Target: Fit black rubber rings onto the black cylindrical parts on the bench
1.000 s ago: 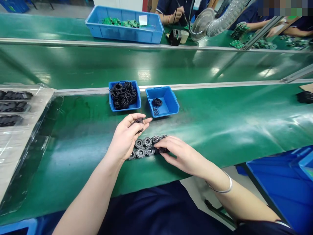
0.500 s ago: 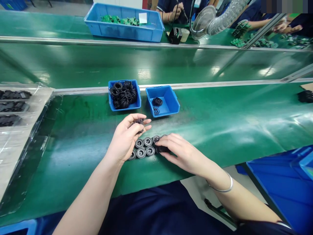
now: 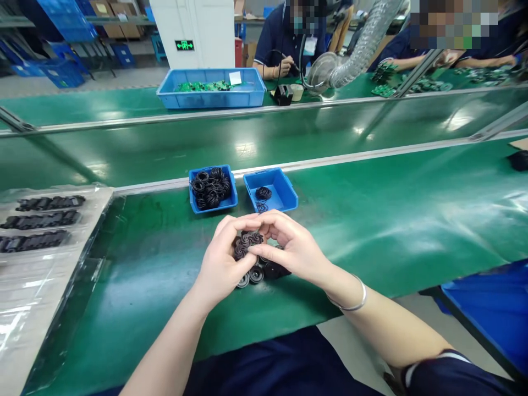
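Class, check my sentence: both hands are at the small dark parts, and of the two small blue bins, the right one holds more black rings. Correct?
No: the head view shows the left bin holding more black rings than the right bin. The left hand and right hand are at the small dark parts.

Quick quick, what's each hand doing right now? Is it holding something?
Left hand: closed around some dark swirly parts.
Right hand: curled, its thumb at those same parts; can't tell if it grips any.
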The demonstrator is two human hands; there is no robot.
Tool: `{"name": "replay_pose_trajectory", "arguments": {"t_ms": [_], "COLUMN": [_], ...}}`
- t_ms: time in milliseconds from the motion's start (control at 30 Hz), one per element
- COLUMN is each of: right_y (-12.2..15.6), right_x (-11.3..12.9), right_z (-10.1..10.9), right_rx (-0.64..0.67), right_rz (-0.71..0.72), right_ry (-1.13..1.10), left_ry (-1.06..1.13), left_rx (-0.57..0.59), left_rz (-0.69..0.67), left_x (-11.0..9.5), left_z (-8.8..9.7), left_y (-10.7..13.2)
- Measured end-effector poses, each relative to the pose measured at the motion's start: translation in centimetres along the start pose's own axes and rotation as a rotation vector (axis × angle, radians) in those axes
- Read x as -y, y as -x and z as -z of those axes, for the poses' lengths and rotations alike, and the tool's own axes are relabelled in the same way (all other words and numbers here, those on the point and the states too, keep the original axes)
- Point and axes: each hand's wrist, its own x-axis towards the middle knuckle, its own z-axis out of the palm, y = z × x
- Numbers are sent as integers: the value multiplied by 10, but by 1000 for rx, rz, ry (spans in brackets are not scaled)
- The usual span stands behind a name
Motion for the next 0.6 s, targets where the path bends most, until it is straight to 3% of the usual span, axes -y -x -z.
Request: {"name": "replay_pose_trajectory", "arguments": {"t_ms": [133,433,500,600], "right_y": [-9,-12,-10,-9], "right_x": [0,-1,-4,-8], "right_z": [-1,-8,-8,-8], "right_rx": [60,19,-2,-4], "right_rz": [54,227,191,37], "right_ry": [59,314,255,-21], "left_ry": [-122,22,88,264], "left_rx": [-39,-101,-96,-101], "left_rz": [-72,39,97,245], "left_x": [3,29,28,24], "left_z": [10,14,16,19], "left_y": [2,10,11,10]}}
